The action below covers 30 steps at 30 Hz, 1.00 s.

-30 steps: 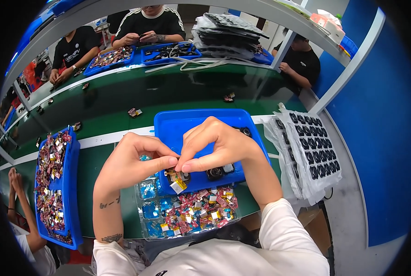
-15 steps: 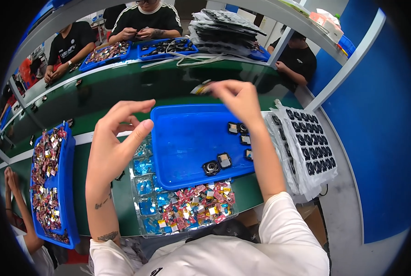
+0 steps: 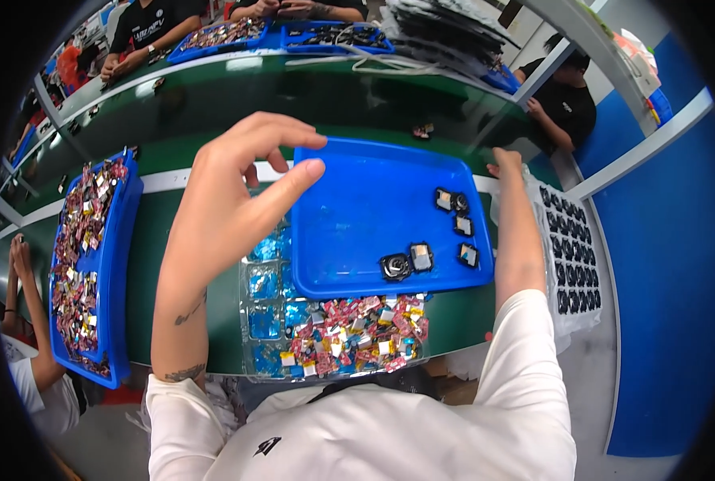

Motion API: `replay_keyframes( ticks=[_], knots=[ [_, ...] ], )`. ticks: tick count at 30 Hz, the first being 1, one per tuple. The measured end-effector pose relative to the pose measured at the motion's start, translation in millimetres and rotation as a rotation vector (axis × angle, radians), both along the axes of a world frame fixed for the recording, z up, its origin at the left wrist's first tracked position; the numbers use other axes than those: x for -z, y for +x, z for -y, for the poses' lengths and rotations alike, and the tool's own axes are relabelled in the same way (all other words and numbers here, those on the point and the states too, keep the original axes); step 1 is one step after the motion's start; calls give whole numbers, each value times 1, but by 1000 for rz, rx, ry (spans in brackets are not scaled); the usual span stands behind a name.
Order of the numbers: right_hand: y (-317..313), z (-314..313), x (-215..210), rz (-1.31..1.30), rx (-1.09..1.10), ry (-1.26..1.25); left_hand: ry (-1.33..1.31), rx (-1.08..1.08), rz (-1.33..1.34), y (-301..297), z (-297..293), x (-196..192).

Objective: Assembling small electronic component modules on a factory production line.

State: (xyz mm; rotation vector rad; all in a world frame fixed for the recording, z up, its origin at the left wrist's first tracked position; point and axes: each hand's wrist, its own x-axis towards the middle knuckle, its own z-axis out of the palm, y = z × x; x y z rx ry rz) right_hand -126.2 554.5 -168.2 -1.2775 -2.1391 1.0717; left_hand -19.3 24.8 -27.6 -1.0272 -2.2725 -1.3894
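Observation:
My left hand (image 3: pixel 241 192) hovers at the left edge of a blue tray (image 3: pixel 365 200), its thumb and fingers apart and nothing between them. Past the tray's right rim is my right hand (image 3: pixel 506 164), beside a stack of white-wrapped trays (image 3: pixel 569 256) that hold rows of black round-faced parts. Its fingers are mostly turned away, so its grip is hidden. Several square black modules (image 3: pixel 421 256) lie toward the right side of the blue tray. On the green belt (image 3: pixel 293 92) beyond it rests a small part with coloured bits (image 3: pixel 423 131).
A clear compartment tray (image 3: pixel 265 321) with blue film and a heap of small red, white and yellow parts (image 3: pixel 365 333) is nearest my body. Another blue tray (image 3: pixel 121 280) of such parts stands at left. Co-workers sit across the belt; a metal post (image 3: pixel 646 144) rises at right.
My right hand has left the belt and moved right and nearer, toward the wrapped trays. The small part it had over the belt now lies there. The whole view has shifted.

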Motion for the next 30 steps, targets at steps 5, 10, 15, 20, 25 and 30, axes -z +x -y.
replay_keyframes(
  ticks=[5, 10, 15, 20, 25, 30],
  knots=[
    [8, 33, -24, 343, -98, 293, -17, -5, 39, -3, -1, 2],
    [39, 84, -41, -8, -600, 504, -46, -20, 13, -6, 3, 1],
    [133, 173, -70, 22, -916, 397, -79, -45, 183, -2, 6, 3],
    [154, 169, -14, -205, -893, 369, -307, 319, -23, -9, -1, 18],
    [152, 196, 0, -75, -825, 164, -751, 151, -14, -14, -3, 47],
    [145, 240, -9, -253, -1036, -83, -826, 124, 174, -17, -6, 41]
  ],
)
